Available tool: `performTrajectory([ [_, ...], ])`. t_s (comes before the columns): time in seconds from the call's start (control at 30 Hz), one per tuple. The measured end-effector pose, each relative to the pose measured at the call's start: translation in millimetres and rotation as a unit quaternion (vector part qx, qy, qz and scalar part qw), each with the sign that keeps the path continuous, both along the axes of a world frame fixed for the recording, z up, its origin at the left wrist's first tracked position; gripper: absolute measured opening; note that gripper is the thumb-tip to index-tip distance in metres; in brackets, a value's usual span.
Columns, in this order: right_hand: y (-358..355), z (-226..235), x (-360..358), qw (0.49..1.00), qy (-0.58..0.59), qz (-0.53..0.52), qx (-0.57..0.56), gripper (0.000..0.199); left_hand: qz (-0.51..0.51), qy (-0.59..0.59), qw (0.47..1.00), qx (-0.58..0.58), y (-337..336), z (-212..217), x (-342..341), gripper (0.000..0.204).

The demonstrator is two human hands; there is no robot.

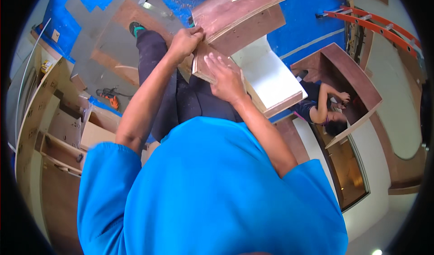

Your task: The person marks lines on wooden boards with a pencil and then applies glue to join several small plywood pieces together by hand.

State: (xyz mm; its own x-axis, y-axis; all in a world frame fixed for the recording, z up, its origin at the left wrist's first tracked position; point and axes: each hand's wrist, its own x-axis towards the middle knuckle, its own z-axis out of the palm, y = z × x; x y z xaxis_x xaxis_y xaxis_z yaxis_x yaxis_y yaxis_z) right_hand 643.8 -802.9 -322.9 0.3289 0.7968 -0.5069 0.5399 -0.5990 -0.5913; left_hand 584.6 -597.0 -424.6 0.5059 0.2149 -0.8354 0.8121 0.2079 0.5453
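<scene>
In front of me is a reddish-brown plywood assembly (246, 31) with layered edges and upright boards. My left hand (185, 43) has its fingers closed on the near left corner, where a plywood board (202, 66) meets the rest. Lying on that same board is my right hand (227, 79), its fingers stretched out and slightly apart, with nothing held. A white-faced panel (264, 69) with a plywood edge sits just right of my right hand. What supports the assembly is hidden beneath it.
At the right a person (322, 105) works inside an open plywood box (361, 81). An orange ladder (375, 22) leans beyond. Blue sheeting (312, 33) and grey boards (97, 33) cover the floor. An orange-and-black tool (112, 100) and wooden cabinets (45, 105) are at the left.
</scene>
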Motion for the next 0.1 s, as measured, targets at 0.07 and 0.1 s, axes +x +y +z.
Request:
performTrajectory([
  [0.07,-0.8,-1.7,1.2,1.0,-0.01,0.016,-0.01,0.084,-0.005,-0.021,0.999,0.032,0.3,-7.0,4.7,0.053],
  [0.1,-3.0,2.0,-0.5,1.0,-0.01,0.012,-0.011,0.084,-0.014,-0.033,0.998,0.058,-4.2,-5.2,1.8,0.053],
])
